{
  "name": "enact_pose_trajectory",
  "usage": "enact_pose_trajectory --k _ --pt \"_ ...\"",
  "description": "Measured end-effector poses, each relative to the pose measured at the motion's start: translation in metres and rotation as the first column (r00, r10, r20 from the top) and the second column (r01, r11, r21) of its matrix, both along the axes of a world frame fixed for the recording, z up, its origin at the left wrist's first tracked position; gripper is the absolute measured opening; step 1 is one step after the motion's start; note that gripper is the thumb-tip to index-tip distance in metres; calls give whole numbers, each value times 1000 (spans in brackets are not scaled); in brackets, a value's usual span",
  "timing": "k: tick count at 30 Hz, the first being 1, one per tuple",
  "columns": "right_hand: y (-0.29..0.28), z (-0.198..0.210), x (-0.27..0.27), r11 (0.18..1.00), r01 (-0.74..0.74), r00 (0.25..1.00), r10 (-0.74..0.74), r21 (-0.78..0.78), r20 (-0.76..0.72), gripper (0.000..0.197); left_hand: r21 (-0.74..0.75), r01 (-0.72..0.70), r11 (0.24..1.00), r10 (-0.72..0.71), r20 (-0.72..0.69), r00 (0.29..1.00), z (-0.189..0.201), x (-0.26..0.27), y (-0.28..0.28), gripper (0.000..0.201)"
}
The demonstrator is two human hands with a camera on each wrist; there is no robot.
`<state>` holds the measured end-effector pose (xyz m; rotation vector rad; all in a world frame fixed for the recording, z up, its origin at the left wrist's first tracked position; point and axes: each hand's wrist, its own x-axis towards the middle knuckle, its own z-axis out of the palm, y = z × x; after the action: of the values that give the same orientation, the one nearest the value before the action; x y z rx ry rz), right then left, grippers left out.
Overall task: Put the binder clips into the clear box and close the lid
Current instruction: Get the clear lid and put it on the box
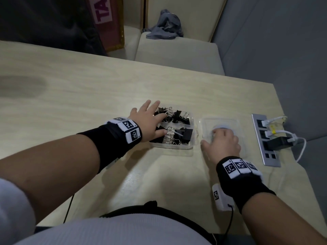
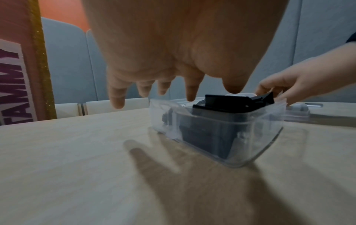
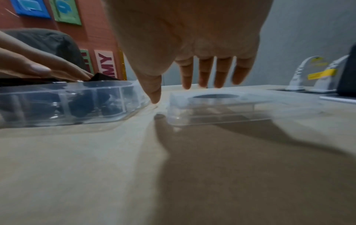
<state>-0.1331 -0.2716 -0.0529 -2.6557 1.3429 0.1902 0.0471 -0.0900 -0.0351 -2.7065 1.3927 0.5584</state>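
A clear box (image 1: 174, 147) (image 2: 256, 137) (image 3: 63, 105) stands on the table with several black binder clips (image 1: 178, 124) (image 2: 227, 103) inside. My left hand (image 1: 150, 121) (image 2: 169, 85) hovers over its left side, fingers spread and straight, touching the clips. The clear lid (image 1: 224, 123) (image 3: 215, 106) lies flat on the table to the right of the box. My right hand (image 1: 223, 142) (image 3: 194, 76) rests over the lid, fingers pointing down onto its top and the thumb at its left edge. The lid stays flat on the table.
A metal socket strip (image 1: 265, 140) with white cables and a black plug is set into the table right of the lid. A cream chair (image 1: 177, 52) with a grey cloth stands beyond the far edge. A pink sign (image 1: 106, 20) leans at the back left.
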Motion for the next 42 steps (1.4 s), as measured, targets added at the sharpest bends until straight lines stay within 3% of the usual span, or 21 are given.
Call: enact_pose_trajectory --k 2,4,8,11,15,17,19,21,24,28,36,39,42 --pt "-4 -2 -3 987 160 986 -159 5 -50 79 8 69 998 -68 -33 997 0 -4 -2 71" --pt "-9 -3 -7 938 326 942 -313 114 -121 97 75 94 993 -89 -58 994 0 -4 -4 73" --pt "-19 -6 -13 899 379 918 -336 218 -210 111 79 101 992 -105 41 994 2 0 -6 68" --pt "-18 -7 -15 939 295 941 -253 178 -225 105 73 103 992 -109 87 990 3 -3 -7 65" --pt "-13 -3 -18 983 93 983 -65 158 -172 78 -53 69 996 -69 10 998 2 -7 -9 55" --pt "-15 -1 -21 984 85 994 -73 159 -78 65 -60 81 995 -82 -9 997 1 -7 -8 51" --pt "-19 -2 -25 976 182 981 -189 121 52 62 -41 90 995 -90 -6 996 2 -7 -7 51" --pt "-22 -5 -27 910 392 902 -410 139 139 73 -37 93 995 -93 5 996 4 -6 -7 52" --pt "-22 -9 -27 783 564 794 -601 261 87 85 -35 91 995 -92 -21 996 4 -5 -5 49" --pt "-23 -10 -18 792 516 783 -590 326 196 72 -28 61 998 -64 -131 989 1 -8 1 49" --pt "-22 7 -4 708 479 567 -701 519 434 57 34 103 994 -96 -162 982 3 -12 12 61" --pt "-25 15 4 699 408 408 -715 588 567 41 38 104 994 -97 -163 982 4 -13 12 62" --pt "-30 30 13 736 327 227 -670 593 706 39 15 97 995 -93 -184 979 8 -12 14 60"
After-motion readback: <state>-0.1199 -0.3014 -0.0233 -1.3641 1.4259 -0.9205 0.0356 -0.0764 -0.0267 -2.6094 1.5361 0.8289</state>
